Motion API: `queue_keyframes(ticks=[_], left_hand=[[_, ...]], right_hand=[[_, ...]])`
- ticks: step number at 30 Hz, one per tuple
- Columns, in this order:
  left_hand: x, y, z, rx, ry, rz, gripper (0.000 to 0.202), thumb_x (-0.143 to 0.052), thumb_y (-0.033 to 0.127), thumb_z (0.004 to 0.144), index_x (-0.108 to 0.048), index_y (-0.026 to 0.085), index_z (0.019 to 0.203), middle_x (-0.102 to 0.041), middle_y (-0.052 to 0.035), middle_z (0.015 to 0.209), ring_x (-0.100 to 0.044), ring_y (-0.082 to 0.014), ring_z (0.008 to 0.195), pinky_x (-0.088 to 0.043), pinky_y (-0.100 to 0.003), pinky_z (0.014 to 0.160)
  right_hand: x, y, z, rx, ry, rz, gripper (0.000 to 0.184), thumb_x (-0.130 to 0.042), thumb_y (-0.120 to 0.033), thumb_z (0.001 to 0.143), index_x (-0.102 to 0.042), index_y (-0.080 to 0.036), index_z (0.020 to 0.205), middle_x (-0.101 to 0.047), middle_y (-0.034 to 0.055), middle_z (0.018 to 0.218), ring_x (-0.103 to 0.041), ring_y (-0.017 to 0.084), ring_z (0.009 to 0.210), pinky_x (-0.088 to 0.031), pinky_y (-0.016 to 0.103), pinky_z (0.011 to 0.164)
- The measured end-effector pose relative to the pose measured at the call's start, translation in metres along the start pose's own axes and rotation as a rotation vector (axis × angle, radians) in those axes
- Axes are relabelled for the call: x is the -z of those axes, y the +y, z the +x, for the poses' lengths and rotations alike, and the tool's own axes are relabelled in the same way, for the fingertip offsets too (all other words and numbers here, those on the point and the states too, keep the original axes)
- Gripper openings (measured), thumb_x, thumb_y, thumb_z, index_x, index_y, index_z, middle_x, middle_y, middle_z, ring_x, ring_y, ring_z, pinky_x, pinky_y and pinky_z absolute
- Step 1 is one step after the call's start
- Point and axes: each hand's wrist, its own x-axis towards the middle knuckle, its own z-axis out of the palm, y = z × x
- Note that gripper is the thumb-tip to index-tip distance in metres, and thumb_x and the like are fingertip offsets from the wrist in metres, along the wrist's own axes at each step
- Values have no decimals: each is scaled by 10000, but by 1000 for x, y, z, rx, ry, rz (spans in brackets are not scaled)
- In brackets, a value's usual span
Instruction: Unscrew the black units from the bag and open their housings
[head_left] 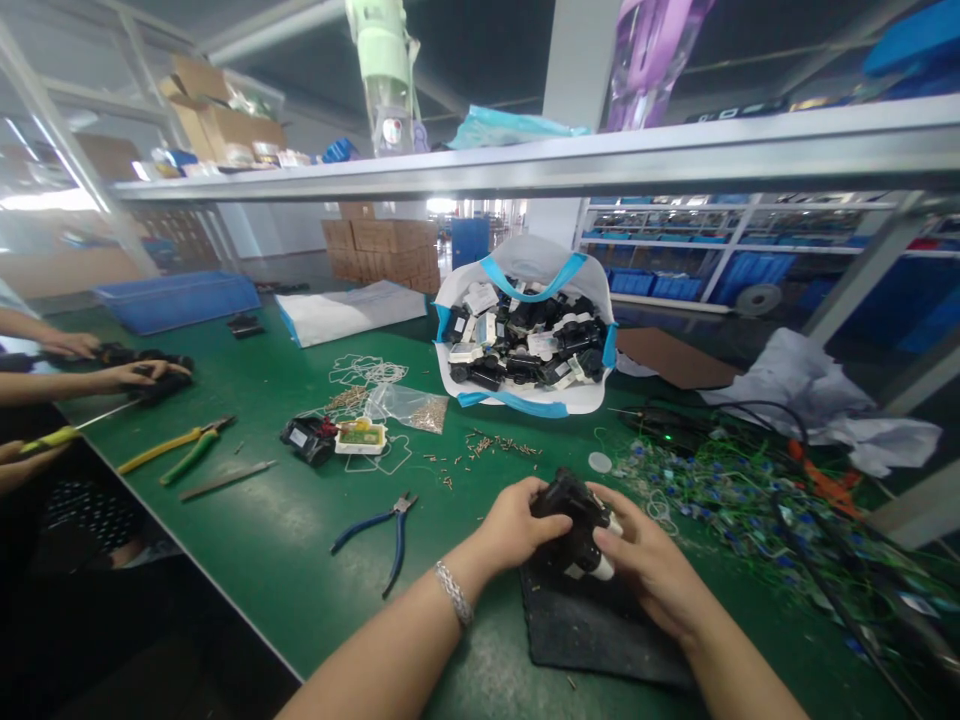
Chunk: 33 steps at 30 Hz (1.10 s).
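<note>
Between my two hands is a black-and-white plastic device housing (568,535), held tilted just above a black mat (600,630). My left hand (517,525) grips its left side, thumb lying across the dark face. On the other side my right hand (645,555) closes round the white end, with the thumb on its near edge. Small brass-coloured screws (499,443) lie scattered beyond my hands. To the left rest blue-handled cutters (399,520) with their handles apart. A similar black unit (309,440) sits beside an open white casing (360,437) with a green board inside.
A white bag (525,395) full of similar units stands at the back. Tangled wires with small parts (720,500) cover the right side. Yellow-green pliers (187,447) lie left, near a co-worker's hands (142,375). A shelf (525,175) spans overhead.
</note>
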Motion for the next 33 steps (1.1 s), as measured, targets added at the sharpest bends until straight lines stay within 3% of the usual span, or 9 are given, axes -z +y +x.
queue_keyframes(ticks=[6, 14, 20, 27, 33], left_hand=[[-5, -20, -8, -19, -30, -206, 297, -653, 278, 642, -616, 109, 884, -625, -30, 783, -540, -169, 724, -407, -238, 666], [5, -26, -3, 24, 37, -411, 292, -705, 271, 604, -638, 110, 838, -618, -21, 748, -518, -153, 700, -394, -234, 660], [19, -28, -2, 131, 19, -673, 381, -700, 403, 616, -587, 102, 819, -612, -39, 714, -532, -120, 597, -414, -225, 574], [14, -36, 0, 286, 25, -883, 228, -654, 309, 646, -548, 137, 754, -602, -33, 673, -562, -151, 563, -489, -301, 510], [5, -37, 3, 429, 9, -952, 129, -521, 250, 757, -548, 136, 812, -620, -63, 687, -582, -166, 543, -475, -274, 416]], right_hand=[[-2, 4, 2, 15, -80, -129, 689, -743, -432, 546, -440, -147, 1095, -530, 112, 1071, -519, 242, 964, -418, 326, 827], [-5, -1, 5, -18, 40, -135, 728, -761, -419, 490, -448, -120, 1076, -556, 116, 1012, -525, 243, 940, -417, 320, 821], [15, -4, 3, -20, 24, -95, 760, -758, -420, 506, -436, -145, 1136, -528, 130, 1096, -521, 267, 991, -429, 365, 841], [18, -7, 1, -38, -5, -84, 688, -721, -306, 523, -409, -170, 1121, -500, 116, 1132, -485, 254, 1059, -430, 356, 861], [20, -4, 6, -63, 38, -228, 543, -607, -261, 528, -459, -158, 1040, -537, 105, 1065, -514, 240, 1016, -438, 361, 854]])
